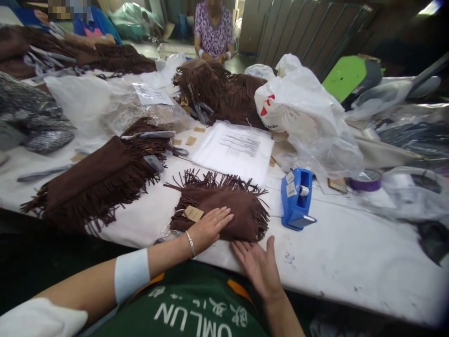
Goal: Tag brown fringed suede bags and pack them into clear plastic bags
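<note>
A folded brown fringed suede piece lies on the white table right in front of me, with a tan paper tag on its left end. My left hand rests flat on its near left part, fingers spread. My right hand lies palm down on the table at the piece's near edge, fingertips touching the fabric. Neither hand grips anything.
A blue tape dispenser stands just right of the piece. A larger brown fringed garment lies to the left, a white printed sheet behind. White plastic bags, purple tape roll, more brown garments. A person works across the table.
</note>
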Tool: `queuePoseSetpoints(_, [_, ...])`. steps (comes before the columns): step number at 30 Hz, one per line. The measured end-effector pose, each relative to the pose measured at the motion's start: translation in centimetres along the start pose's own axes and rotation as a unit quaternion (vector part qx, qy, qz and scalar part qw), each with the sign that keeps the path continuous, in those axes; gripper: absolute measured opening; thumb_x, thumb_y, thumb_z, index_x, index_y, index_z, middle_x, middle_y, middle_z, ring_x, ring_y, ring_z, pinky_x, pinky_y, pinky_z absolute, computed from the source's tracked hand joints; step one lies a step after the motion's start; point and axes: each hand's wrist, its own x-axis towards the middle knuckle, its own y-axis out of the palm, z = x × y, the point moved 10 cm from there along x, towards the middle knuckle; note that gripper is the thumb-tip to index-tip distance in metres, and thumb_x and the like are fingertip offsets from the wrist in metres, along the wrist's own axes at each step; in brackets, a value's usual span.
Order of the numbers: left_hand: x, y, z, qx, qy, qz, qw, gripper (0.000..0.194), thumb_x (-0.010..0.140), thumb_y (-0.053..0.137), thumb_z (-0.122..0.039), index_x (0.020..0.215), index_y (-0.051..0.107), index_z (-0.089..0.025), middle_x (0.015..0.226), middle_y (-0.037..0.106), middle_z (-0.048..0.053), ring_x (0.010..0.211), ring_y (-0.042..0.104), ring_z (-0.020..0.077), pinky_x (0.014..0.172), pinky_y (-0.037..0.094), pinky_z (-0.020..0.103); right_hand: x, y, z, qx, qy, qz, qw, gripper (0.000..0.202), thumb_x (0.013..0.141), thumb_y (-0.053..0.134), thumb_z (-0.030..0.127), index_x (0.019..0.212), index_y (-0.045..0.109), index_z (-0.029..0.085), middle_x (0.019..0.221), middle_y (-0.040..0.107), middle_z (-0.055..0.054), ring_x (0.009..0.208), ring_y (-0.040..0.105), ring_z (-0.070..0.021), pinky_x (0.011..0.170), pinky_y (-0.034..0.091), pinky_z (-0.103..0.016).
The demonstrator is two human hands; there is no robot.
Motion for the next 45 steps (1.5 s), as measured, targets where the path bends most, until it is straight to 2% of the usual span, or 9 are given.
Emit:
queuePoseSetpoints(10, [-3.0,-1.4,-0.6,0.03,0.005,-0.046,0.998,0.071,0.072,0.037,0.003,0.142,0.029,-0.011,0.146,0.033,0.013,0.14,0.021,0.0224,0.114,0.033,0.043,5.5,0.2,6.4,-0.179,-0.176,-0.024,0.968,0.086,0.082,0.005,0.074,0.132,0.048,0.019,0.132,0.055,-0.012,0.123,0.05,-0.0233,0.103,0.04,-0.047])
queuePoseSetpoints(16, [-3.4,0.7,-1.4,0.016,0.05,-0.068,0.996,0.051,0.084,0.04,-0.004,0.135,0.041,-0.011,0.141,0.04,0.013,0.137,0.028,0.0246,0.113,0.034,0.047,6.0,4.3,5.8,-0.635,-0.294,-0.014,0.714,0.074,0.085,0.039,0.064,0.142,0.034,0.016,0.149,0.032,-0.011,0.141,0.021,-0.0238,0.116,0.015,-0.05])
queuePoseSetpoints(21, [-4.4,-2.5,-1.3,-0.154,0.037,-0.078,0.984,0.032,0.09,0.049,-0.022,0.119,0.059,-0.014,0.13,0.054,0.01,0.126,0.046,0.0219,0.111,0.037,0.04,6.1,7.1,2.3,-0.77,-0.295,0.04,0.564,0.069,0.09,0.042,0.048,0.146,0.021,0.013,0.154,0.016,-0.014,0.143,0.008,-0.0261,0.114,0.013,-0.057])
queuePoseSetpoints(25, [-7.3,-7.3,5.7,-0.324,-0.148,-0.113,0.927,0.028,0.093,0.047,-0.033,0.099,0.069,-0.018,0.104,0.068,0.005,0.102,0.062,0.0173,0.097,0.048,0.028,2.7,6.9,4.1,-0.646,-0.257,0.113,0.71,0.048,0.093,0.037,0.043,0.136,0.044,0.023,0.147,0.037,-0.006,0.139,0.027,-0.0243,0.116,0.02,-0.05])
queuePoseSetpoints(28, [-13.1,-7.8,15.1,-0.423,-0.431,-0.159,0.781,0.046,0.086,0.051,-0.054,0.09,0.068,-0.012,0.093,0.07,0.01,0.091,0.065,0.023,0.088,0.051,0.034,2.0,-0.1,9.4,-0.401,-0.206,-0.096,0.888,0.046,0.093,0.034,0.05,0.121,0.056,0.021,0.132,0.055,-0.009,0.123,0.051,-0.0237,0.112,0.033,-0.048])
queuePoseSetpoints(30, [-15.4,-6.3,18.4,-0.515,-0.51,-0.133,0.676,0.059,0.076,0.06,-0.063,0.095,0.066,-0.008,0.096,0.069,0.015,0.095,0.065,0.0265,0.089,0.051,0.037,3.6,-4.0,8.9,-0.293,-0.06,-0.151,0.942,0.051,0.09,0.039,0.055,0.117,0.057,0.017,0.125,0.06,-0.012,0.117,0.055,-0.0234,0.11,0.037,-0.043])
queuePoseSetpoints(33, [-15.2,-4.1,20.1,-0.62,-0.514,-0.069,0.589,0.068,0.063,0.074,-0.063,0.102,0.064,-0.008,0.106,0.066,0.018,0.102,0.062,0.0281,0.094,0.049,0.038,6.7,-4.8,7.4,-0.227,0.116,-0.132,0.958,0.051,0.087,0.047,0.054,0.111,0.061,0.012,0.117,0.064,-0.014,0.111,0.06,-0.023,0.101,0.046,-0.036])
queuePoseSetpoints(37, [-12.9,-1.8,20.7,-0.677,-0.508,-0.002,0.533,0.066,0.059,0.079,-0.058,0.1,0.064,-0.009,0.108,0.065,0.017,0.098,0.064,0.0246,0.086,0.051,0.033,10.5,-0.7,5.4,-0.188,0.238,-0.041,0.952,0.041,0.089,0.049,0.046,0.103,0.064,0.01,0.106,0.069,-0.014,0.103,0.064,-0.022,0.093,0.051,-0.037])
queuePoseSetpoints(45, [-11.7,-0.9,17.8,-0.776,-0.443,0.126,0.43,0.056,0.076,0.064,-0.059,0.106,0.063,-0.012,0.11,0.065,0.014,0.097,0.063,0.0218,0.084,0.048,0.028,12.7,1.9,2.9,-0.201,0.307,0.011,0.93,0.029,0.087,0.054,0.034,0.104,0.066,0.013,0.101,0.071,-0.01,0.102,0.065,-0.0209,0.091,0.052,-0.036])
